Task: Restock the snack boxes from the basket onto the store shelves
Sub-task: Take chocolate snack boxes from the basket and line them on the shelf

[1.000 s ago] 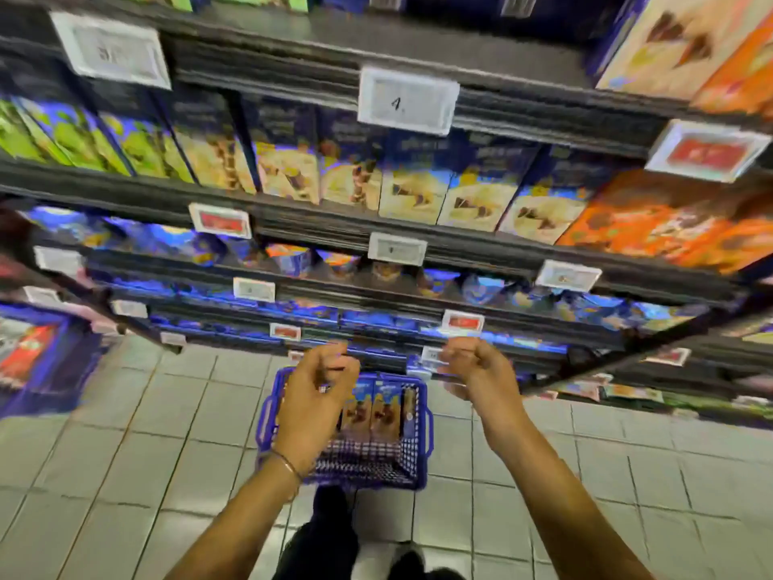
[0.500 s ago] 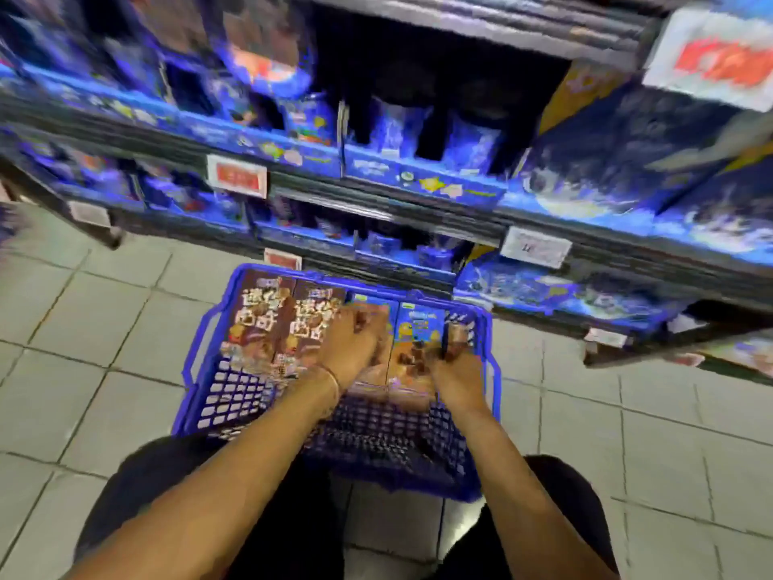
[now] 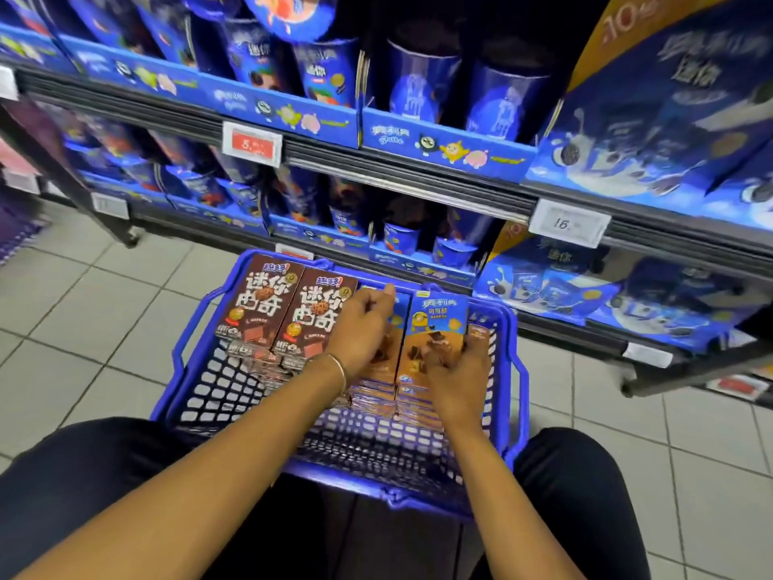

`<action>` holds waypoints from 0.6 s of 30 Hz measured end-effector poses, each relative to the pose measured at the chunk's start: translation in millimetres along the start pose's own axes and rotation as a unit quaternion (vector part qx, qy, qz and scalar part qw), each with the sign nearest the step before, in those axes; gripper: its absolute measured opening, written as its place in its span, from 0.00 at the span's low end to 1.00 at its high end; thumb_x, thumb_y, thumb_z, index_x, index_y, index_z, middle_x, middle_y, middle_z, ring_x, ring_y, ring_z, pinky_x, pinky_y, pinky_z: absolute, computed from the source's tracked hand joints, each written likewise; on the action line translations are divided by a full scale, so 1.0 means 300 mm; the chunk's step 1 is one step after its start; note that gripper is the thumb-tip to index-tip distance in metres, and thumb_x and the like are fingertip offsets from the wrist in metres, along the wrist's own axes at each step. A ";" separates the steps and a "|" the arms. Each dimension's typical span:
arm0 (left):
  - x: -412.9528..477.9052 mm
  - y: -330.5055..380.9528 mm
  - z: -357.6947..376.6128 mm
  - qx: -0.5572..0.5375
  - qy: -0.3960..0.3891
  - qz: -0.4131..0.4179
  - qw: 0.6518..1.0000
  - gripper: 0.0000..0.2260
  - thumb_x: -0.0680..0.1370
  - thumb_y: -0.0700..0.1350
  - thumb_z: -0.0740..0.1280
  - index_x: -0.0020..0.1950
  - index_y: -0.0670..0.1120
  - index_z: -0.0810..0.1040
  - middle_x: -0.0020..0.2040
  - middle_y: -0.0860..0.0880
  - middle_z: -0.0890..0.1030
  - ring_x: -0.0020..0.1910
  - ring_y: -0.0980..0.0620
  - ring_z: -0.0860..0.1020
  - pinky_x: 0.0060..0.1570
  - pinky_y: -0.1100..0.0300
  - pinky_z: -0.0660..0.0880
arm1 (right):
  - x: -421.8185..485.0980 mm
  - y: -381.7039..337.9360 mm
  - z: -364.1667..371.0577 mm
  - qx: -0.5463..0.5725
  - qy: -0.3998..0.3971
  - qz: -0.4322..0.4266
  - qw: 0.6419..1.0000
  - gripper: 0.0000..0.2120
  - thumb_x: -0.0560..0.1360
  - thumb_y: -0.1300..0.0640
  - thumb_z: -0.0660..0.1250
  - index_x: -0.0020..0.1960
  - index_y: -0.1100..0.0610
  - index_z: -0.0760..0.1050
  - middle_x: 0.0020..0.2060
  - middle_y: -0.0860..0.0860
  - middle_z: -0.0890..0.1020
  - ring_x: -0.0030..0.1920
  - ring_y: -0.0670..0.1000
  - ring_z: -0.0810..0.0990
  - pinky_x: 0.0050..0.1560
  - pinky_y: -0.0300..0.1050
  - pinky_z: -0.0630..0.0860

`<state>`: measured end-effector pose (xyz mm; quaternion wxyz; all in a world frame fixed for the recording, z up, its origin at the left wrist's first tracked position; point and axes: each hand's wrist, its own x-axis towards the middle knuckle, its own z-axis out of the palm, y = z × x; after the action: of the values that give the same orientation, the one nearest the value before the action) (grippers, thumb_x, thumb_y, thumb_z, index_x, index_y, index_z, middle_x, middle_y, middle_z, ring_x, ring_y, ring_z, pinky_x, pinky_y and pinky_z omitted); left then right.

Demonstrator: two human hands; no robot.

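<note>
Observed from my remote station: the blue plastic mesh basket sits on the grey tiled floor just before the store shelves, between the person's knees. It holds brown cardboard snack boxes stacked at its left and blue-and-orange cardboard snack boxes at its right.

The right hand has its fingers curled onto the lower end of the rightmost blue-and-orange box, grasping it. The left hand lies over the neighbouring blue-and-orange box with fingers bent. I cannot tell whether it has closed on that box.

Step in hand, in my judgement: lifting boxes out. Recommendation: take each top box by its long edges and raise it straight up, clear of the stack beneath, so the lower boxes are not dragged askew. Keep the printed face forward for shelving.
</note>
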<state>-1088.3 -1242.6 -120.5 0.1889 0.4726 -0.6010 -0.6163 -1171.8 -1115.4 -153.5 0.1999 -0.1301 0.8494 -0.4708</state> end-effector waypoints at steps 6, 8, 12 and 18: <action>-0.023 0.066 -0.056 -0.014 -0.084 -0.054 0.995 0.18 0.79 0.64 0.70 0.50 0.50 0.74 0.52 0.48 0.81 0.52 0.46 0.81 0.50 0.54 0.76 | -0.018 -0.119 -0.091 0.171 -0.032 -0.032 0.984 0.10 0.73 0.57 0.76 0.49 0.49 0.76 0.40 0.47 0.86 0.40 0.46 0.86 0.38 0.42 0.81; -0.031 0.111 -0.067 -0.053 -0.139 -0.064 0.987 0.27 0.72 0.69 0.74 0.55 0.48 0.78 0.53 0.50 0.85 0.54 0.47 0.84 0.54 0.51 0.79 | -0.040 -0.191 -0.086 0.195 -0.086 -0.053 0.976 0.14 0.72 0.54 0.77 0.54 0.52 0.77 0.42 0.44 0.86 0.41 0.46 0.86 0.40 0.42 0.82; -0.027 0.147 -0.093 -0.162 -0.151 -0.036 0.975 0.15 0.81 0.52 0.73 0.61 0.42 0.83 0.50 0.45 0.89 0.45 0.49 0.88 0.38 0.59 0.82 | -0.088 -0.264 -0.053 0.201 -0.144 -0.062 0.967 0.16 0.73 0.46 0.75 0.56 0.48 0.74 0.44 0.39 0.86 0.45 0.45 0.87 0.42 0.40 0.82; 0.008 0.138 -0.198 -0.164 -0.090 -0.041 0.981 0.14 0.82 0.46 0.71 0.63 0.39 0.83 0.54 0.39 0.88 0.46 0.45 0.87 0.53 0.46 0.85 | -0.032 -0.139 0.002 0.188 -0.099 0.070 0.975 0.12 0.81 0.45 0.66 0.48 0.54 0.73 0.39 0.48 0.79 0.39 0.50 0.78 0.38 0.44 0.75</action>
<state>-1055.2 -1286.3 -73.2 0.1840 0.4016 -0.4864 -0.7538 -1161.7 -1133.8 -116.4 0.3365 -0.0761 0.7283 -0.5920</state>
